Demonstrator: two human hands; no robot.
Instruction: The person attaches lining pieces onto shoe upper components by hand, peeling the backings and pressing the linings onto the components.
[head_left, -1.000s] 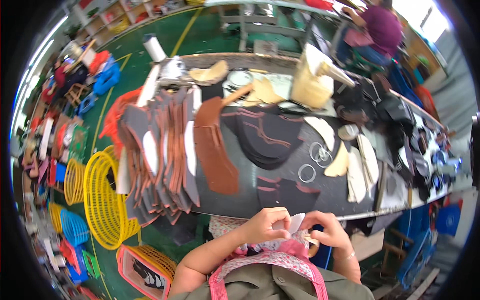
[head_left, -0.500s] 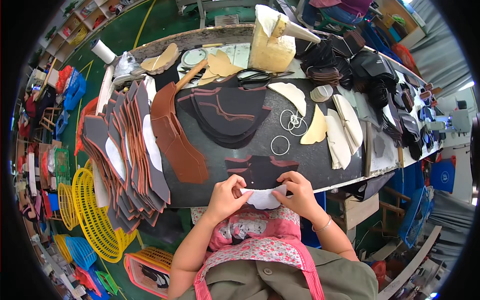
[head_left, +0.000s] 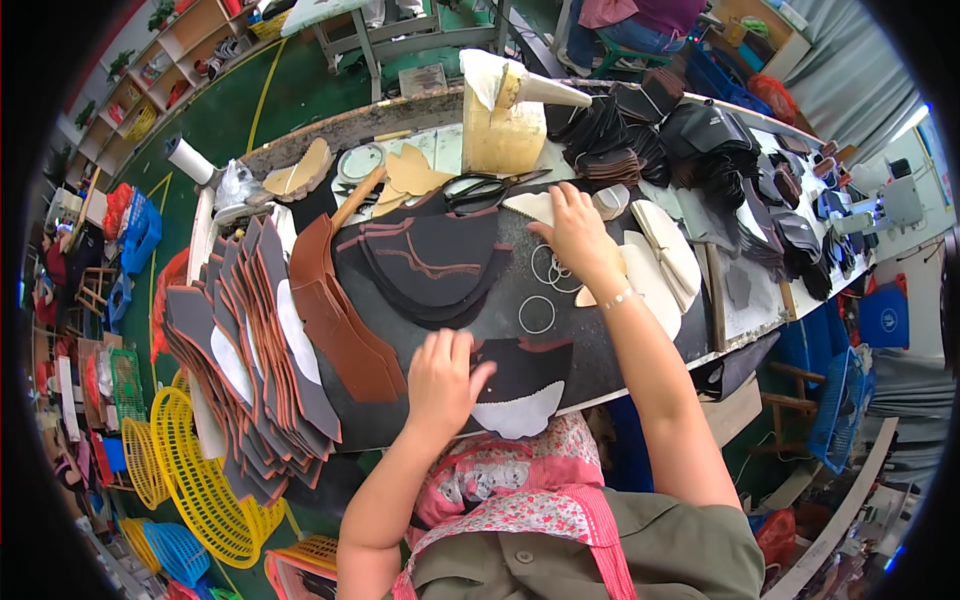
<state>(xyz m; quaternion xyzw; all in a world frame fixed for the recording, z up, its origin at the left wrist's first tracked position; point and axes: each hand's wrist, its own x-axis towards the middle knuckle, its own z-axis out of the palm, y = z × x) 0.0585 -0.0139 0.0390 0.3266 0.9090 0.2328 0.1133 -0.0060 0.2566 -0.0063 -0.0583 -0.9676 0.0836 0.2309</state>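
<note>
L hand (head_left: 445,375) lies flat, palm down, fingers spread a bit, pressing on a dark cut piece w/ reddish edge (head_left: 525,362) at the near edge of the tabletop (head_left: 745,300). No closed grip there; hand just rests on top. A white lining piece (head_left: 520,412) sits under/against that dark piece, sticking out toward the person, just right of the L hand.

R hand (head_left: 580,235) is stretched farther out across the tabletop, palm down, fingers loosely open, resting on a pale cream piece (head_left: 640,275) near the metal rings (head_left: 545,290). Can't tell if fingers pinch anything; looks like touch only. Bracelet on R wrist.

Around: stack of dark curved pieces w/ brown stitching (head_left: 430,265) between the two hands, mid tabletop. Brown leather strip pieces (head_left: 335,320) just left of it. Big fanned row of grey/brown pieces w/ white patches (head_left: 250,350) at far left of tabletop. Scissors (head_left: 480,187) beyond the dark stack, near a yellow block (head_left: 505,130). Cream pieces (head_left: 670,250) stacked right of R hand; black pieces (head_left: 720,170) piled at far right. Yellow baskets (head_left: 190,480) on floor left of the person. Another person sits beyond the tabletop, top of view.
</note>
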